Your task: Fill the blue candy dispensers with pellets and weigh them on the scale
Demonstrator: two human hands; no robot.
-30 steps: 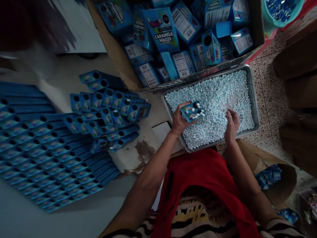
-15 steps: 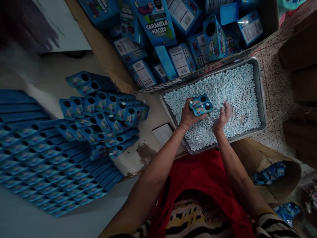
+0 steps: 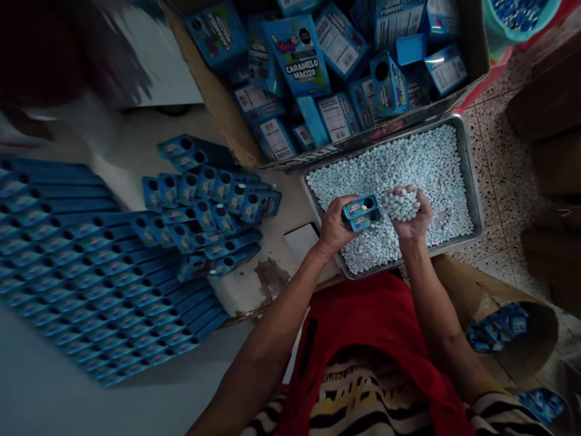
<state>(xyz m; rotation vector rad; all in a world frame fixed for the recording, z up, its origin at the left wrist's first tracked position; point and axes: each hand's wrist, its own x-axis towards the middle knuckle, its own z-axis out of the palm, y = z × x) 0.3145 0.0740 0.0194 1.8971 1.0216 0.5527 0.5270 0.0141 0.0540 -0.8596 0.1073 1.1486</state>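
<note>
My left hand (image 3: 336, 225) is wrapped round two small blue candy boxes (image 3: 361, 209), held side by side with their round dark holes facing up. A white candy lies on top of one box. Just to the right, my right hand (image 3: 411, 221) is cupped palm up, full of pale blue and white candies (image 3: 402, 204). Both hands are over a metal tray (image 3: 475, 181) filled with the same small candies. The heaped candies are close to the boxes' right ends.
A large cardboard box (image 3: 213, 115) of blue candy boxes stands behind the tray. Rows of boxes (image 3: 91, 290) and a loose group (image 3: 204, 206) lie left. A white rectangular object (image 3: 302, 241) is near my left wrist. Another person's blurred arm (image 3: 97, 115) appears upper left.
My right hand has scooped up a heap of candies and turned palm up beside the boxes. My left hand has shifted slightly left and down, still holding the boxes. The view has moved a little.
</note>
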